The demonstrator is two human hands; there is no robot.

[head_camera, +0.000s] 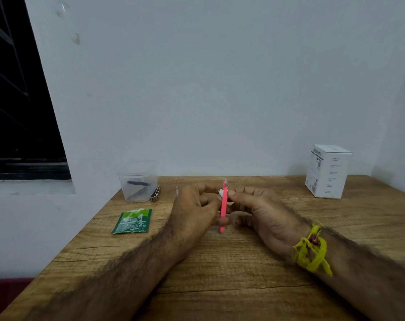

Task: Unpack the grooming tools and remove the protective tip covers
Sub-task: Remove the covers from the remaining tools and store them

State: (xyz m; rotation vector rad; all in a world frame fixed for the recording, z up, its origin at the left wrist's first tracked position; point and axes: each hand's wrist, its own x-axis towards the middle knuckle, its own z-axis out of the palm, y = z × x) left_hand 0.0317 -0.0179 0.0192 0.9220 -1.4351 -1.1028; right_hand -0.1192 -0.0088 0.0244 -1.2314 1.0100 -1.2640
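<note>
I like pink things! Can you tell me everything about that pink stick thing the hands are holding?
It looks like a pair of pink tweezers, thin, flat and bright pink, with a greyish metal-looking tip at the top. It stands nearly upright above the wooden table, tip pointing up. The left hand holds its lower and middle part, and the right hand pinches near the top. A small white scrap, maybe wrapping, sits against it by the fingers. Whether the tip still wears a cover is too small to tell.
</note>
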